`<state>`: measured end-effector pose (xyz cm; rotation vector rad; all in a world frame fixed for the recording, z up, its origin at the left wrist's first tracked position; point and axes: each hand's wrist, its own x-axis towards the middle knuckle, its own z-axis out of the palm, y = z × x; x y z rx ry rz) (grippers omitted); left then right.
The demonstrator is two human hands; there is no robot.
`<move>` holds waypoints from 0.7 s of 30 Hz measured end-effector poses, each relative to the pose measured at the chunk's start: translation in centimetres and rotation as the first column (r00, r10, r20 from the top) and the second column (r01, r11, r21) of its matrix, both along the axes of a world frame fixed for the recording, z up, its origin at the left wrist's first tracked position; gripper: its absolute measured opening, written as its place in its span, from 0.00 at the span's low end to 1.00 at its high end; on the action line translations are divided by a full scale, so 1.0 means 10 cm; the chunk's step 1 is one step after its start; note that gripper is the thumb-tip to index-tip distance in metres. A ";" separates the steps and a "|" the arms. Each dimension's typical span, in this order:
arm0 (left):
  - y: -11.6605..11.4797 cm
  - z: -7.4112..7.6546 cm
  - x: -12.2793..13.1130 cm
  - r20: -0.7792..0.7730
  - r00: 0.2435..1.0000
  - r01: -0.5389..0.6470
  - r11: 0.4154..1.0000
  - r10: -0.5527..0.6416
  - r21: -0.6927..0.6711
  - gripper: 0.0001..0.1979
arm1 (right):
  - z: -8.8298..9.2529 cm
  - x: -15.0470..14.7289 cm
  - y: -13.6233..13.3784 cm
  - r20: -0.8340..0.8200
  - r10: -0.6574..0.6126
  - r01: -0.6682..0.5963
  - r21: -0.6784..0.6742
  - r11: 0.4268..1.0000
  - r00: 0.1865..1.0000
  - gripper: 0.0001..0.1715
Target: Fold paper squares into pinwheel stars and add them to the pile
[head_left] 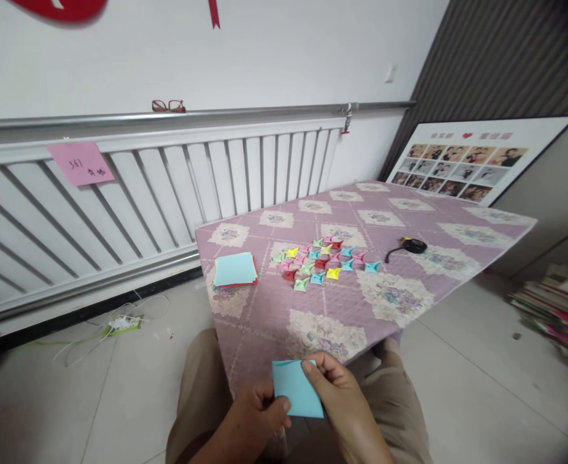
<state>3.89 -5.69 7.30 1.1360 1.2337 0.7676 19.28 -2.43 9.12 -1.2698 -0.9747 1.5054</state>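
A square of light blue paper (297,390) is held between both hands over the near edge of the table, above my lap. My left hand (259,415) pinches its lower left side, thumb on top. At the upper right corner my right hand (337,393) grips it, thumb on the face and fingers behind. Along the top edge a narrow darker strip shows, perhaps a fold. Farther up the cloth lie several small folded paper pieces (321,264) in pink, green, yellow, red and blue, set in rough rows. To their left rests a stack of paper sheets (234,269), light blue on top.
The table wears a purple flowered cloth (265,316). A black tape measure (414,245) lies on its right part. Behind stands a white radiator (245,174) with a pink note (81,164); glasses (169,106) sit on the pipe. A photo board (472,158) leans at right.
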 end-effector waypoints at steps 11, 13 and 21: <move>0.01 0.12 -0.01 -0.016 0.999 0.028 1.000 -0.028 -0.012 0.08 | -0.04 -0.04 0.01 0.073 -0.056 0.054 0.036 0.998 0.996 0.25; 0.01 0.12 -0.02 -0.004 0.999 0.036 0.999 -0.036 -0.016 0.08 | -0.04 -0.04 0.01 0.098 -0.043 0.038 0.048 0.998 0.994 0.25; 0.03 0.05 -0.03 0.064 0.997 0.048 0.995 -0.043 -0.083 0.08 | -0.02 -0.02 0.12 0.127 0.037 -0.047 0.080 0.996 0.991 0.24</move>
